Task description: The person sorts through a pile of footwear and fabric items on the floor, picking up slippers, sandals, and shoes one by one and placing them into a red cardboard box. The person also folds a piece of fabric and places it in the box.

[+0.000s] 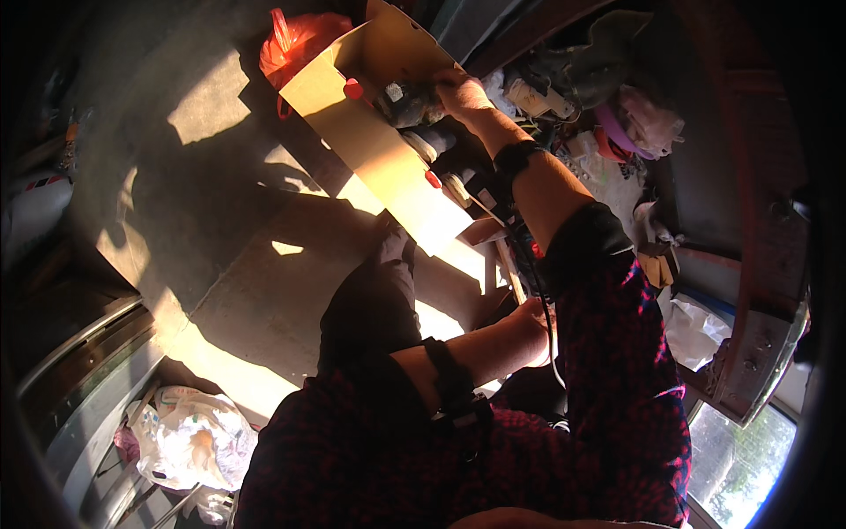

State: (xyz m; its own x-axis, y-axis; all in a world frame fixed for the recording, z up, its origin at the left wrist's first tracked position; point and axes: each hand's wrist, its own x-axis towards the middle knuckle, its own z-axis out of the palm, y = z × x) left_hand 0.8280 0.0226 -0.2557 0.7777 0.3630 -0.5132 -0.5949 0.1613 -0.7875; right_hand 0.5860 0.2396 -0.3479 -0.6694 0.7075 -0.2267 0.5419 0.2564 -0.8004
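A long yellow-brown cardboard box (357,132) with red tabs stands open ahead of me. Inside lie several dark items with pale parts, which look like shoes (423,144). My right hand (462,96) reaches over the far part of the box, its fingers curled beside a dark item with a white label (400,99); shade hides whether it grips it. Nearer my body, my left hand (538,324) is by the lower end of a wooden strip (509,268), its fingers mostly hidden. A dark cable (538,284) runs past this hand.
A red plastic bag (297,46) sits beyond the box. Clutter with a pink plastic bag (651,122) and white paper (694,330) lies at the right, near a metal frame (760,344). White plastic bags (198,443) are at lower left. Sunlit concrete floor (264,284) shows left of my leg.
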